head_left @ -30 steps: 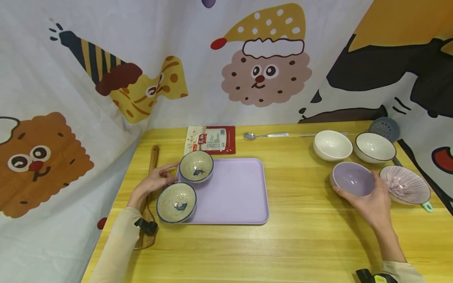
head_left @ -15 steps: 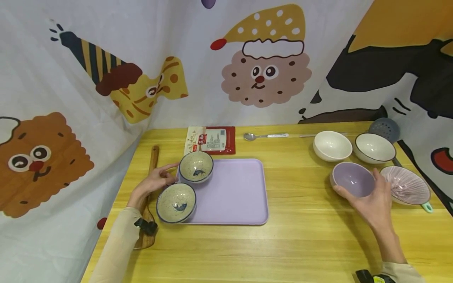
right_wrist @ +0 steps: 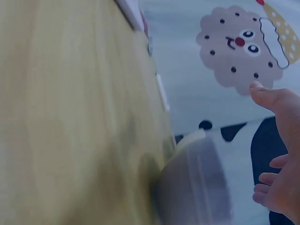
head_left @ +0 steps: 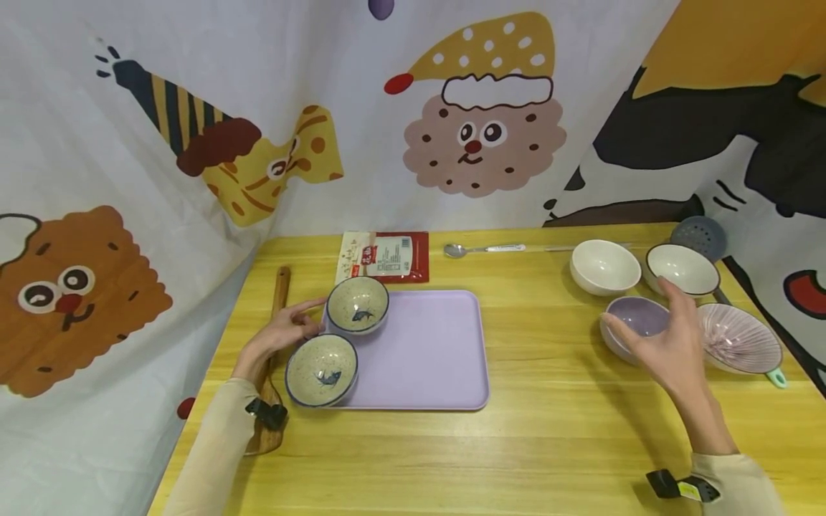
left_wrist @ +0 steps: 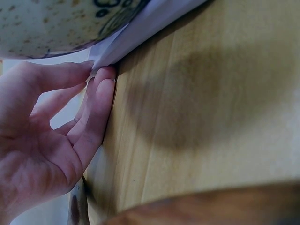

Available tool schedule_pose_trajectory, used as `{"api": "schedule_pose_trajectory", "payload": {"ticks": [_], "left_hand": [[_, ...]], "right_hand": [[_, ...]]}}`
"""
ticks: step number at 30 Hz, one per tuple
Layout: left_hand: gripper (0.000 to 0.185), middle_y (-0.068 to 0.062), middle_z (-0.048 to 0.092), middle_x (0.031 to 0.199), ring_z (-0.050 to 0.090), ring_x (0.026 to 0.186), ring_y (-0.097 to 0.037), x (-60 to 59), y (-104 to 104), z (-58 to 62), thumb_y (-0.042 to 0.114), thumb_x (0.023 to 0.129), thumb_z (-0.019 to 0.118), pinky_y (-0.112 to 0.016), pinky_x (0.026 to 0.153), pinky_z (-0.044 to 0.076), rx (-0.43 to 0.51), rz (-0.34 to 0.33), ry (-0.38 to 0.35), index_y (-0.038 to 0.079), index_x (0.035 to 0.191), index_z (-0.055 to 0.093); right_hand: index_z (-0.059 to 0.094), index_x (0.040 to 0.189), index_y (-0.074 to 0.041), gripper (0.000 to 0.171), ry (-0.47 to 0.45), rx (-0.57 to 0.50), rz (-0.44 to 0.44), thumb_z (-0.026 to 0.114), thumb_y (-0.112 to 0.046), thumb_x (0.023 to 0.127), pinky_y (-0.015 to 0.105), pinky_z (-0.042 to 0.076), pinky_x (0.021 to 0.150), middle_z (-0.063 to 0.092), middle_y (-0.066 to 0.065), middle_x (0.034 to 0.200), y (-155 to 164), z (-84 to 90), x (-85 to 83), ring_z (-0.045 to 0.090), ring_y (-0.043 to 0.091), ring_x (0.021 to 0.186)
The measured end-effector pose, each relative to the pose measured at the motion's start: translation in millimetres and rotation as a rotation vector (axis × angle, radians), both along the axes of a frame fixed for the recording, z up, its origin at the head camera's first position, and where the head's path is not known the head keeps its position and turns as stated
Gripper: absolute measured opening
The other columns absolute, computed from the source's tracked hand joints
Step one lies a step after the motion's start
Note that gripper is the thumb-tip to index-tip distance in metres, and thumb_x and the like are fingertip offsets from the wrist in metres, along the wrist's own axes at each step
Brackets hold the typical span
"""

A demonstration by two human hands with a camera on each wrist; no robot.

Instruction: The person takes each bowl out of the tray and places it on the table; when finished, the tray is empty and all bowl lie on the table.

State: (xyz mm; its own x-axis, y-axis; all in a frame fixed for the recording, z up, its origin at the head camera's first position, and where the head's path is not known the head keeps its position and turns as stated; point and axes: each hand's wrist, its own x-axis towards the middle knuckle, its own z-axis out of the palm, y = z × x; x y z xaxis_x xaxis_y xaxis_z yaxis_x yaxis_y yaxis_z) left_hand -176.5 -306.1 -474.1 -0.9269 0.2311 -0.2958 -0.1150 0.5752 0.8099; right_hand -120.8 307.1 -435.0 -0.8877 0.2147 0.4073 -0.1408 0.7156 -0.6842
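Note:
My left hand [head_left: 284,335] pinches the left edge of a lilac tray [head_left: 426,351]. In the left wrist view its thumb and fingertips meet at the tray rim [left_wrist: 147,26]. Two speckled bowls with blue fish, one farther [head_left: 357,304] and one nearer [head_left: 320,373], sit at the tray's left side, close to that hand. Over at the right, my right hand [head_left: 677,347] hovers above a purple bowl [head_left: 635,315] with fingers and thumb spread, holding nothing. In the right wrist view the bowl [right_wrist: 194,183] stands apart from the hand, on the table.
A white bowl [head_left: 605,266], a dark-rimmed bowl [head_left: 680,269] and a striped bowl [head_left: 742,340] surround the purple one. A grey skimmer [head_left: 700,238] lies behind. A spoon [head_left: 484,249], a red packet [head_left: 400,254] and a wooden spatula [head_left: 280,287] also lie on the table.
My right hand has let go of the purple bowl and lifted off it. The bowl stays put. My left hand has not moved.

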Motion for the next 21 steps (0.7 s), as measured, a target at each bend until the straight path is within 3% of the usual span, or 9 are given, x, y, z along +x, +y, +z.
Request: {"api": "schedule_pose_trajectory", "payload": {"ticks": [8,14,21], "left_hand": [[0.069,-0.013,0.068,0.095,0.059,0.081,-0.017,-0.9,0.0,-1.5,0.015,0.095,0.067,-0.028,0.069,0.049,0.001,-0.005,-0.001,0.008,0.157,0.037],[0.07,-0.012,0.069,0.095,0.06,0.081,-0.016,-1.4,-0.2,-1.5,0.016,0.095,0.068,-0.028,0.069,0.05,0.003,-0.003,-0.006,0.008,0.157,0.036],[0.07,-0.014,0.069,0.097,0.06,0.081,-0.016,-0.6,-0.5,-1.0,0.017,0.096,0.067,-0.028,0.07,0.05,0.005,-0.003,-0.008,0.009,0.157,0.036]], "right_hand": [[0.031,0.159,-0.008,0.1,-0.076,-0.019,0.111,0.087,-0.027,0.079,0.069,0.025,0.113,0.034,0.024,0.159,-28.5,23.1,-16.9,0.034,0.05,0.142],[0.03,0.159,-0.01,0.102,-0.093,-0.028,0.215,0.088,-0.028,0.077,0.069,0.029,0.111,0.035,0.022,0.159,-58.5,34.4,-34.1,0.035,0.051,0.14],[0.029,0.158,-0.005,0.102,-0.124,-0.077,0.371,0.088,-0.026,0.078,0.063,0.028,0.117,0.034,0.021,0.16,-96.8,43.5,-52.1,0.034,0.047,0.144]]}}
